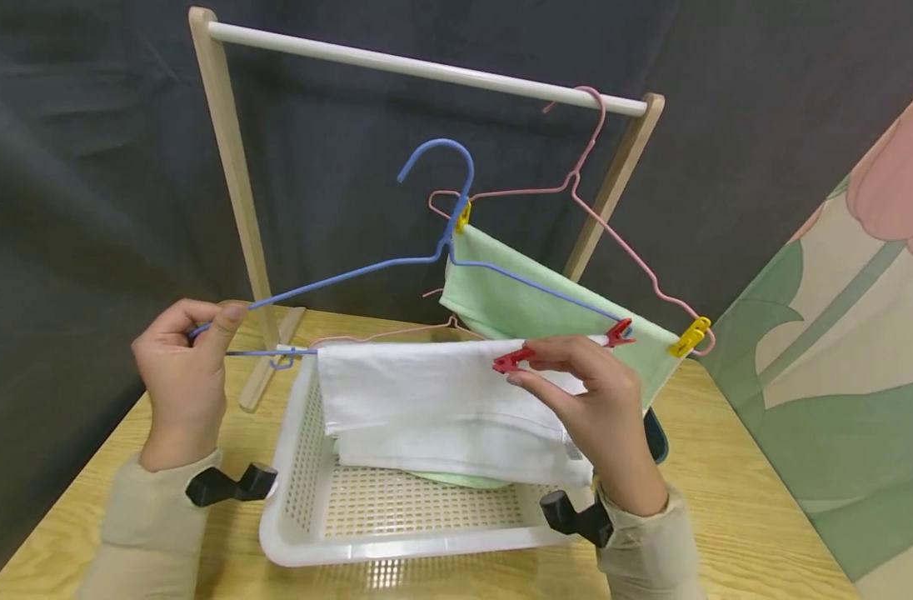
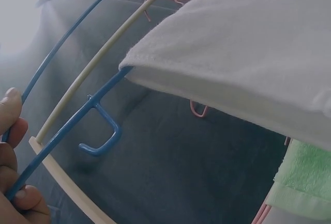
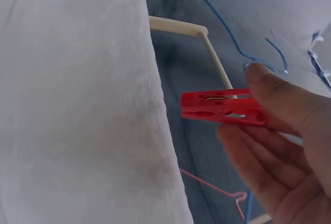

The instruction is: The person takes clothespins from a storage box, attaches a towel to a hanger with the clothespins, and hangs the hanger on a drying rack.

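Observation:
My left hand [image 1: 185, 383] grips the left end of a blue clothes hanger [image 1: 351, 273], fingers curled round it. A white towel [image 1: 404, 387] hangs folded over the hanger's lower bar, above the basket. Between thumb and fingers, my right hand [image 1: 595, 385] pinches a red clothespin [image 3: 217, 105]. In the right wrist view this clothespin is beside the towel's edge, apart from it. A second red clothespin [image 1: 619, 332] sits at the right end of the hanger, by the towel's corner. In the left wrist view, a small blue hook [image 2: 111, 136] juts from the lower bar near the towel.
Below the towel stands a white perforated basket [image 1: 366, 550] with pale cloth in it. Behind is a rack with a white rail [image 1: 396, 62]. From it hangs a pink hanger [image 1: 629, 242] bearing a green towel [image 1: 516, 279], held by yellow clothespins [image 1: 690, 337]. Another pink hanger lies behind the white towel.

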Tool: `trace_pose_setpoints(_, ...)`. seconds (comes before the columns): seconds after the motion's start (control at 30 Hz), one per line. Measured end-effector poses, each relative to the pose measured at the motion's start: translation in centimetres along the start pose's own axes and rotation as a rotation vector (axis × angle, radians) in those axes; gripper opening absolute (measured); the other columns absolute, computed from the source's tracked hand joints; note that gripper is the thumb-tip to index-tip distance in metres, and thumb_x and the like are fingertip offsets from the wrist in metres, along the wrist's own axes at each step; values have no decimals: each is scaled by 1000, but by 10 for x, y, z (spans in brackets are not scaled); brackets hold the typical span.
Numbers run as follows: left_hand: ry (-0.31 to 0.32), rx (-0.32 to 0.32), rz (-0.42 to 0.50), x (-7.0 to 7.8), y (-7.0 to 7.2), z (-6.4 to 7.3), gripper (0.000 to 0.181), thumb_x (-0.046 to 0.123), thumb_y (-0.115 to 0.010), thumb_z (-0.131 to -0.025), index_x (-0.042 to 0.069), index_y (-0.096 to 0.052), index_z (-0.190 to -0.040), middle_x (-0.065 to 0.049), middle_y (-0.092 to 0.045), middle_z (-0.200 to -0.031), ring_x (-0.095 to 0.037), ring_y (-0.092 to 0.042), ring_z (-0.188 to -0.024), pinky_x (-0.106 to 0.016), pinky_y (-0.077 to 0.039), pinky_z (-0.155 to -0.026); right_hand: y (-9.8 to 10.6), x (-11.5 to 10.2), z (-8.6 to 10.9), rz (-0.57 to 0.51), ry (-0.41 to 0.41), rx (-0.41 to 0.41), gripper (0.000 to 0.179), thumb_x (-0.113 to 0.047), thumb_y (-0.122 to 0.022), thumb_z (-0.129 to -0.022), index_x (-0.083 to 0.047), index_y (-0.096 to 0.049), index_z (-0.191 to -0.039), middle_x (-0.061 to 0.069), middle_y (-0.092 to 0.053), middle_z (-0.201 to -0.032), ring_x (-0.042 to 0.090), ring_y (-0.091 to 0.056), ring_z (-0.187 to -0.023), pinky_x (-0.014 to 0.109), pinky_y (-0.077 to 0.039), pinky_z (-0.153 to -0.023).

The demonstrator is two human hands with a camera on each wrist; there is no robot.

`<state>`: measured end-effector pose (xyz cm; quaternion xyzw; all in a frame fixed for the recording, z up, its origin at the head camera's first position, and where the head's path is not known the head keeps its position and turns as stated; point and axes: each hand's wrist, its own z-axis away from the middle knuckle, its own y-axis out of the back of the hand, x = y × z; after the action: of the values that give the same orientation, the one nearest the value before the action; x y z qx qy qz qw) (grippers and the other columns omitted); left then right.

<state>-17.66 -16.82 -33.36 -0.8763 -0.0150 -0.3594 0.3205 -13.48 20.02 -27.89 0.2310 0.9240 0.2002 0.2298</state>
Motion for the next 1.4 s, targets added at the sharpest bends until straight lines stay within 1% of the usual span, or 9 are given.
trace_pose_setpoints(0.1,0,-11,-4,0,-1,1,16,-11,-80,-80,-15,-67,-72,-6,-73,-74,-11,-50,-62,-18,-34,-56,-7,0,-9,19,92,13,32,-20,-89,-78,-1,-76,-101,6,-75,-94,16,-71,-84,19,-53,-84)
trace_pose_setpoints(0.2,11,-18,-5,0,-1,1,14,-12,-79,-80,-14,-68,-72,-6,-73,-74,-11,-46,-61,-19,-32,-56,-14,-1,-16,2,155,22,38,-35,-80,-86,0,-76,-101,7,-76,-94,19,-71,-84,20,-53,-84)
trace_pose_setpoints(0.33,34,-21,-35,0,-1,1,12,-11,-80,-81,-8,-71,-72,-3,-69,-70,-12,-38,-59,-21,-26,-55,-22,-3,-24,-35,183,-14,29,-17,-88,-79,1,-76,-98,8,-75,-93,20,-70,-85,21,-53,-86)
trace_pose_setpoints(0.43,46,-24,-83,0,-1,2,13,-8,-80,-81,-5,-72,-72,-1,-67,-69,-12,-35,-58,-22,-24,-55,-27,-4,-30,-55,188,-55,32,3,-91,-68,1,-76,-97,8,-75,-93,21,-70,-86,22,-53,-86)
trace_pose_setpoints(0.5,48,-30,-111,-1,-2,2,14,-8,-80,-82,-4,-72,-71,0,-67,-69,-12,-35,-58,-22,-24,-55,-30,-4,-34,-72,193,-74,34,8,-90,-66,1,-76,-95,9,-75,-91,21,-70,-85,22,-53,-85)
trace_pose_setpoints(0.8,43,-41,-154,-4,-1,2,15,-6,-80,-82,-8,-69,-72,3,-61,-64,-11,-32,-55,-22,-23,-53,-51,-2,-43,-165,222,-94,24,9,-88,-69,0,-76,-88,8,-75,-86,18,-70,-82,23,-55,-79)
trace_pose_setpoints(0.97,42,-43,-119,-6,-1,3,13,-9,-79,-82,-9,-69,-73,2,-60,-63,-12,-33,-57,-21,-25,-54,-60,-3,-47,-211,240,-93,24,10,-88,-68,-1,-76,-85,7,-74,-85,18,-70,-80,23,-55,-76)
trace_pose_setpoints(1.1,41,-49,-97,-7,-1,2,13,-11,-78,-82,-10,-69,-73,1,-62,-65,-12,-34,-58,-21,-26,-55,-64,-6,-52,-219,259,-99,24,10,-88,-68,-2,-76,-85,6,-74,-84,16,-70,-79,24,-56,-75)
trace_pose_setpoints(1.4,61,-42,-145,-6,-1,3,15,-5,-80,-83,-9,-69,-73,1,-64,-67,-13,-35,-58,-22,-25,-54,-79,-10,-62,-231,277,-134,18,8,-87,-72,-1,-77,-84,6,-75,-83,15,-69,-78,25,-54,-72)
